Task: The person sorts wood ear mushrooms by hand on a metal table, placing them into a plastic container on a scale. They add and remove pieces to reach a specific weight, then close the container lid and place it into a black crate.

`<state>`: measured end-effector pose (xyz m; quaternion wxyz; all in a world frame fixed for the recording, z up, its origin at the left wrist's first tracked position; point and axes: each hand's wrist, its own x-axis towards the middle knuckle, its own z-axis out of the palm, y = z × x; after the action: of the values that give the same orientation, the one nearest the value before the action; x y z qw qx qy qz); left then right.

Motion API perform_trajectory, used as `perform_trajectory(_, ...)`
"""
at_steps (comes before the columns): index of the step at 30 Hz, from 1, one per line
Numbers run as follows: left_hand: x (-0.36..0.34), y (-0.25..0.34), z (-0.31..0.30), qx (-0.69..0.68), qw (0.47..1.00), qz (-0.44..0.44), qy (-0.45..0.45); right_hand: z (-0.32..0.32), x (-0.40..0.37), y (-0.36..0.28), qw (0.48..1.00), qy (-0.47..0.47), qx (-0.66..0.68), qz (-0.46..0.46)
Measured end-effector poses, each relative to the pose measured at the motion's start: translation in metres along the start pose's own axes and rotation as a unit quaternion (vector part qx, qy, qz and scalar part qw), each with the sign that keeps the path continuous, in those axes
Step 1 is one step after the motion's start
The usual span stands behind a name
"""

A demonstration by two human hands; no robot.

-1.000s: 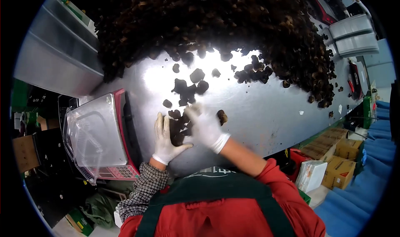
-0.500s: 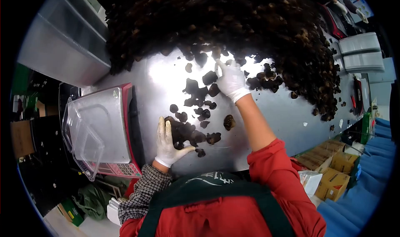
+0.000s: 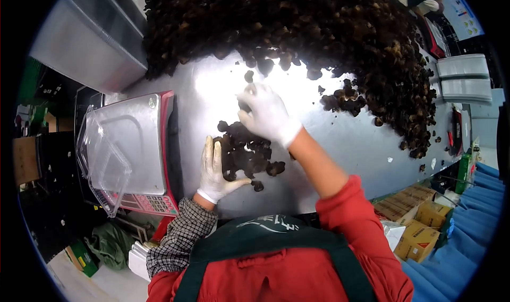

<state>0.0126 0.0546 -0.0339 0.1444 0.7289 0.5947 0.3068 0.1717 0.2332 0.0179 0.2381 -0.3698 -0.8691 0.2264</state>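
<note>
Our left hand (image 3: 215,172) lay open and flat, edge-on to the worktop (image 3: 361,142), apparently as a wall to hold the small pile of dark mushrooms (image 3: 249,156) together. Our right hand (image 3: 265,113) curled over the pile's far side; whether its grip held anything, we could not tell. The scale (image 3: 138,142) stood just left.

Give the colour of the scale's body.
Red body on the scale, with a steel top. Head view shows it.
</note>
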Motion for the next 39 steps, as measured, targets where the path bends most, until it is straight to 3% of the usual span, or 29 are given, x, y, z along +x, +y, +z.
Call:
perform_trajectory(3, 0.001, 0.001, -0.002, -0.010, 1.000, -0.013, 0.003, 0.024, 0.022, 0.010, 0.991, -0.013, -0.134, -0.020)
perform_trajectory(6, 0.008, -0.001, -0.005, -0.010, 0.999, -0.030, -0.011, 0.020, 0.012, 0.020, 0.985, -0.155, -0.072, 0.006)
perform_trajectory(10, 0.027, -0.007, -0.006, -0.032, 0.998, -0.003, -0.060, -0.009, -0.057, 0.001, 0.993, -0.113, 0.031, -0.034)
perform_trajectory(13, 0.042, -0.009, -0.009, 0.017, 0.993, -0.008, -0.115, -0.026, -0.058, -0.011, 0.990, -0.136, 0.032, 0.014)
perform_trajectory(16, 0.066, 0.001, -0.016, 0.081, 0.977, -0.050, -0.192, 0.001, -0.048, 0.006, 0.996, -0.073, -0.044, -0.038)
perform_trajectory(18, 0.078, 0.006, -0.017, 0.108, 0.957, -0.050, -0.263, 0.006, -0.052, 0.012, 0.992, -0.108, -0.045, -0.048)
perform_trajectory(21, 0.066, 0.002, -0.014, 0.050, 0.970, 0.016, -0.239, -0.014, -0.071, 0.009, 0.982, -0.187, 0.021, -0.028)
perform_trajectory(26, 0.024, 0.020, -0.027, 0.000, 0.982, 0.075, -0.172, -0.039, -0.124, 0.000, 0.989, -0.137, -0.001, -0.050)
perform_trajectory(29, 0.025, 0.012, -0.023, 0.033, 0.986, 0.037, -0.157, -0.040, -0.123, 0.014, 0.992, -0.115, -0.028, -0.036)
perform_trajectory(32, 0.037, 0.006, -0.022, 0.099, 0.977, 0.013, -0.189, -0.035, -0.116, 0.032, 0.988, -0.138, -0.054, -0.040)
perform_trajectory(35, 0.043, 0.014, -0.020, 0.091, 0.964, 0.031, -0.249, -0.029, -0.118, 0.032, 0.977, -0.189, -0.070, -0.072)
perform_trajectory(39, 0.021, 0.024, -0.027, 0.034, 0.966, 0.087, -0.240, -0.039, -0.137, 0.016, 0.969, -0.229, -0.028, -0.092)
